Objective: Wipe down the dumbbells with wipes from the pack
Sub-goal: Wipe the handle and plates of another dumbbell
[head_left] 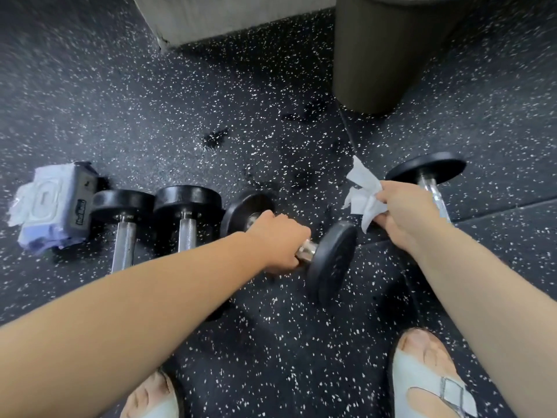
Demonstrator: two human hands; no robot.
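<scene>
My left hand [278, 241] is closed around the chrome handle of a black dumbbell [330, 256] in the middle of the speckled floor; its near head points toward me, its far head shows past my knuckles. My right hand [402, 211] pinches a crumpled white wipe [363, 193] just above and right of that dumbbell. Two more dumbbells [125, 224] [187, 218] lie side by side to the left. A further dumbbell [428, 170] lies behind my right hand. The wipes pack [49, 203], pale blue with a white lid flap, sits at the far left.
A dark round bin [385, 52] stands at the back right. A light grey block or wall base [229, 16] is at the back centre. My sandalled feet [428, 378] are at the bottom edge. Dark wet patches [215, 137] mark the floor beyond the dumbbells.
</scene>
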